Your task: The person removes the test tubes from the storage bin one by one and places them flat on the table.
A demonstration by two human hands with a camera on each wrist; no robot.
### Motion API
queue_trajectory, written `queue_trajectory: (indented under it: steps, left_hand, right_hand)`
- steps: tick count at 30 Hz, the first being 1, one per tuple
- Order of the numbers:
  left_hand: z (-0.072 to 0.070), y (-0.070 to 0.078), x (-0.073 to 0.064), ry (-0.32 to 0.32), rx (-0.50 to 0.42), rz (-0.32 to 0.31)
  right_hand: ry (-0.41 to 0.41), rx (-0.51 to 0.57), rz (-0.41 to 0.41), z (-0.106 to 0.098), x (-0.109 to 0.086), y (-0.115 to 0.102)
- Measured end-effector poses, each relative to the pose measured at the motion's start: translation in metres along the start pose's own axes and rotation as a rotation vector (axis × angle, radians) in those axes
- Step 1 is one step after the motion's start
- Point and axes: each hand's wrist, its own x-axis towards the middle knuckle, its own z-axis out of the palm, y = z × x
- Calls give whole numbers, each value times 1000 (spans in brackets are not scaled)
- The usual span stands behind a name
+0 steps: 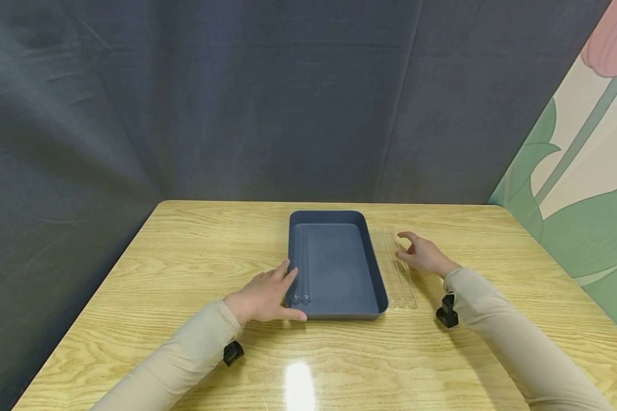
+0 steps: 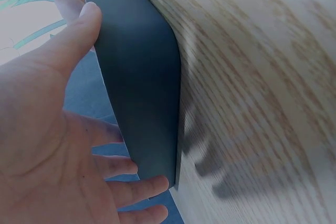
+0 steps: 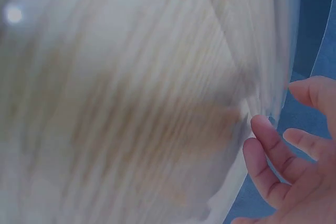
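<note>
A dark blue rectangular tray lies on the table. Two clear tubes with rounded ends lie lengthwise inside it, along the left wall. My left hand is spread at the tray's near left corner; in the left wrist view the thumb and fingers touch or nearly touch the tray's outer wall. Several more clear tubes lie side by side on the table just right of the tray. Over their right edge my right hand hovers, thumb and forefinger apart; whether its fingertips touch a tube I cannot tell.
The wooden table runs back to a dark cloth. A wall with a painted flower stands on the right. Each wrist carries a small black camera, such as the right wrist's camera.
</note>
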Motion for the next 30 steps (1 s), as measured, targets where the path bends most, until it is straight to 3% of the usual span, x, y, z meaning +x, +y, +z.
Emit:
queue_trajectory:
  steps: [17, 30]
  left_hand:
    - [0, 0, 0, 3, 1, 3]
    - [1, -1, 0, -3, 3, 11]
  right_hand:
    - [57, -28, -22, -7, 7, -13]
    - [107, 1, -75, -7, 13, -41]
